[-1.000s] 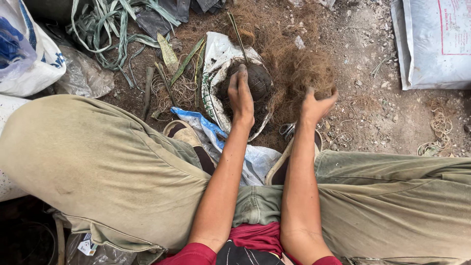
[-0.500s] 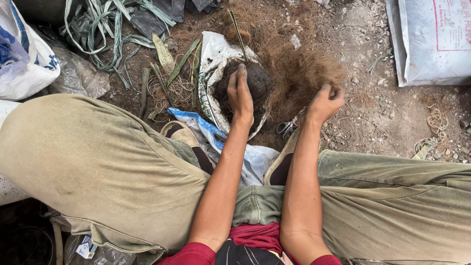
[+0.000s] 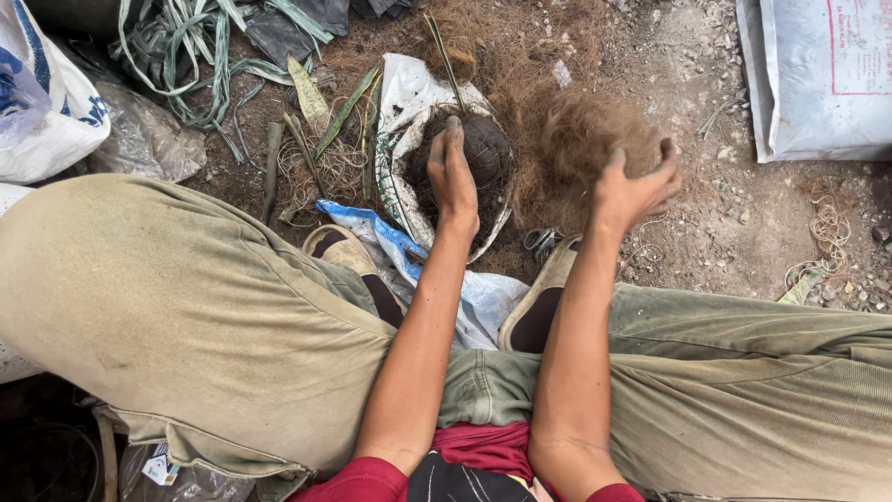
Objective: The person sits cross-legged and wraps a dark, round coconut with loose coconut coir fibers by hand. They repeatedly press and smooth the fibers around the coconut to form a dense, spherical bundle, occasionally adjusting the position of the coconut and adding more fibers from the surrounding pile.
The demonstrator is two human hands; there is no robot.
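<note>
Fingers of the left hand point(image 3: 452, 177) lie flat and close together over the dark fibre ball point(image 3: 478, 153), pressing on its near side rather than gripping it. The ball sits in the hollow of a white sack point(image 3: 401, 102) spread on the ground, straight ahead between the knees. At about two o'clock from the ball, the right hand point(image 3: 632, 191) is curled loosely around a tuft of brown fibre point(image 3: 585, 139), fingertips bent in, thumb out.

That hold looks light: strands could slip free and scatter over the heap of loose fibre point(image 3: 520, 56) behind. With only a flat palm on it, the ball might roll off the sack's edge toward the dirt at four o'clock. Green strips point(image 3: 186, 56) lie at ten o'clock, well apart.
</note>
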